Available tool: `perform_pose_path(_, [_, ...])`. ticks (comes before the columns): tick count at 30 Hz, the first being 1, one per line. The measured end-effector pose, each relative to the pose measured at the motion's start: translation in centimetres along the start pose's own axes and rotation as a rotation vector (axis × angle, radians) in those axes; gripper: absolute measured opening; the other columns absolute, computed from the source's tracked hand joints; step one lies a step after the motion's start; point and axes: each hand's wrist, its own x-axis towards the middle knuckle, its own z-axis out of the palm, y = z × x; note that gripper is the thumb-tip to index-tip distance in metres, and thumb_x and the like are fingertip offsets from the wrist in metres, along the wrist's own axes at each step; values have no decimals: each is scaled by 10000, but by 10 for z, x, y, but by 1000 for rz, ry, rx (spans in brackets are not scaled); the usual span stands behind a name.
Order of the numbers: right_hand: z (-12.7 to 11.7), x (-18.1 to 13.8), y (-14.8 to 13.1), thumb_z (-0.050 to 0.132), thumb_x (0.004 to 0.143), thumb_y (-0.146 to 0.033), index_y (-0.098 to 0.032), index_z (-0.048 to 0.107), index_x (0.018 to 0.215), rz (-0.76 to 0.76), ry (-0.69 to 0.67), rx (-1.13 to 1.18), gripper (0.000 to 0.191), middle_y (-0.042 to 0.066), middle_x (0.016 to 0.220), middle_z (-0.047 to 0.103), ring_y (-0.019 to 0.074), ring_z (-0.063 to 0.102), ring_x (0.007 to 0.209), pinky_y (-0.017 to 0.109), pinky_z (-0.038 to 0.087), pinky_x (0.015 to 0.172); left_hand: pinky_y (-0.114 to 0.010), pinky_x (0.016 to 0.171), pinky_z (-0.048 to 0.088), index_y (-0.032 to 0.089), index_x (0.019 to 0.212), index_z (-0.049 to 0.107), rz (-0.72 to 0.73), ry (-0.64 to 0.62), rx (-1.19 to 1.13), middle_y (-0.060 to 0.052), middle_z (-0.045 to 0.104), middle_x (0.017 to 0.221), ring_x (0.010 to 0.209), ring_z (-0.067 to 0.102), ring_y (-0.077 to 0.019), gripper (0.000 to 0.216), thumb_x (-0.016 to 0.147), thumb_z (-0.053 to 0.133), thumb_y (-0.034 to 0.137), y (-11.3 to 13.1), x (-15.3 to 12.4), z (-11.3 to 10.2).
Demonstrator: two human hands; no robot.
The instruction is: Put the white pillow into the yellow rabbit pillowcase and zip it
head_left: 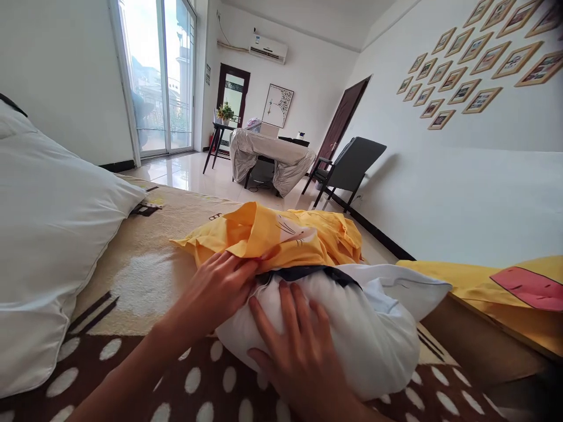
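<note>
Ahead of me on the blanket lies a bunched yellow pillowcase [308, 234] with a whiskered animal face on it. My left hand [226, 281] is closed on its near edge, fingertips partly hidden by the cloth. Just below that edge, a white pillow [373, 334] sits folded over, touching the pillowcase. A strip of dark cloth [303, 273] shows between the two. My right hand [297, 334] lies on the pillow, palm down, fingers apart and pressed on its white surface.
A larger white pillow [53, 223] rests at the left. Beneath everything is a brown and beige blanket [193, 381] with white spots. Yellow cloth with a pink patch [532, 287] covers a brown box-like edge at right. Beyond stand a grey chair [352, 164] and a draped table [281, 149].
</note>
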Motion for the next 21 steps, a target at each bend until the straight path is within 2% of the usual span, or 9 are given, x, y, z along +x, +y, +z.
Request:
perform_pose_path(4, [1, 2, -4, 451, 895, -580, -216, 445, 1427, -4, -5, 11, 645, 241, 1248, 605, 409, 549, 1147, 542, 337, 906, -379, 752, 498, 216, 1104, 646, -51, -9, 139, -59, 696, 963, 861, 631, -249, 306, 821, 564, 133, 0, 0, 5])
perform_pose_path(8, [4, 6, -10, 468, 898, -546, -174, 453, 1417, -5, -42, 28, 639, 269, 1290, 566, 421, 537, 1157, 553, 327, 908, -376, 671, 484, 195, 981, 683, -133, 3, 250, -56, 694, 780, 719, 619, -262, 243, 777, 591, 100, 0, -1, 17])
perform_pose_path(12, [13, 15, -15, 519, 880, -496, -124, 440, 1413, 28, -99, 26, 655, 300, 1321, 525, 444, 513, 1175, 569, 319, 921, -353, 666, 474, 156, 891, 653, -178, 244, 205, -74, 677, 771, 712, 600, -253, 142, 808, 554, 95, -4, -2, 34])
perform_pose_path(14, [22, 24, -15, 538, 875, -452, -112, 494, 1361, 49, -116, 29, 594, 299, 1305, 536, 444, 514, 1167, 575, 316, 932, -340, 686, 475, 146, 858, 619, -180, 355, 123, -80, 662, 790, 737, 594, -241, 115, 835, 517, 98, -4, -3, 38])
perform_pose_path(18, [40, 52, -4, 521, 868, -251, -79, 607, 1194, 133, -247, 33, 379, 272, 1146, 632, 392, 580, 1035, 548, 361, 893, -296, 637, 446, 156, 813, 567, -85, 424, 48, -45, 584, 693, 679, 549, -197, 122, 851, 491, 67, 8, -6, 38])
perform_pose_path(21, [49, 71, 10, 469, 891, -204, -133, 632, 1158, 189, -343, 107, 321, 212, 1082, 669, 358, 581, 993, 538, 375, 852, -282, 580, 402, 160, 798, 544, -7, 427, 68, -21, 537, 640, 619, 504, -173, 145, 843, 494, 31, 21, -9, 42])
